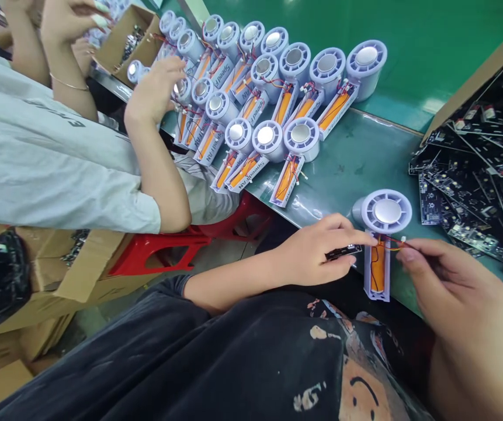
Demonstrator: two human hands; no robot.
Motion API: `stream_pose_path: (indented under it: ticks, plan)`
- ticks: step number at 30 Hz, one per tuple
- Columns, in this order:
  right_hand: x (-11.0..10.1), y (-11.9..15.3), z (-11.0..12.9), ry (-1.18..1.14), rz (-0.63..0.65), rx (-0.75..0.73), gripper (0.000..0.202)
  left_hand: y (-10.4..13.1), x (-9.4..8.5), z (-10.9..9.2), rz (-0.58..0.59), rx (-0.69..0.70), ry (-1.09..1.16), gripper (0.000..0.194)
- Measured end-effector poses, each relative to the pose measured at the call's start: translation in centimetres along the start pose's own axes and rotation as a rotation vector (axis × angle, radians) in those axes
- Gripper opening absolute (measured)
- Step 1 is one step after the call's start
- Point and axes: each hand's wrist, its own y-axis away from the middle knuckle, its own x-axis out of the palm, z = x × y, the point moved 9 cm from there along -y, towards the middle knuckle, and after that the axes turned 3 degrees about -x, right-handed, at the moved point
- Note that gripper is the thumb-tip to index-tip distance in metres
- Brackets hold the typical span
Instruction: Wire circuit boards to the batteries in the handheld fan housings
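In front of me a purple handheld fan (387, 211) lies on the bench with its handle open, showing an orange battery (378, 269) and thin wires. My left hand (321, 248) holds a small black circuit board (343, 252) under its curled fingers, and its index fingertip touches the wires at the top of the handle. Pinched between the thumb and fingers of my right hand (457, 286) are the red and black wires (395, 241), with a small white connector showing beside the fingertips.
Rows of similar open fans (300, 135) stand on the green bench (343, 158) to the left. At right, black circuit boards (465, 193) spill from a cardboard box (474, 76). A co-worker's arm (157, 128) reaches among the fans. Red stools (159, 251) are below.
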Motion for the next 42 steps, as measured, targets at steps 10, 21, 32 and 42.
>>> stream_pose_path:
  ticks: [10, 21, 32, 42]
  plan:
    - [0.5, -1.0, 1.6, -0.318, -0.002, -0.097, 0.015, -0.1, 0.2, 0.8, 0.067, -0.13, 0.205, 0.035]
    - [2.2, -0.4, 6.5, 0.215, 0.107, -0.519, 0.013, 0.3, 3.6, 1.8, 0.118, -0.405, 0.898, 0.017]
    - [2.0, 0.2, 6.7, 0.29, 0.026, -0.511, 0.015, 0.0, 1.3, 0.9, -0.018, -0.273, 0.676, 0.016]
    - [0.9, 1.0, 6.5, 0.38, -0.1, -0.437, 0.017, 0.4, 2.5, 1.3, 0.018, -0.334, 0.883, 0.029]
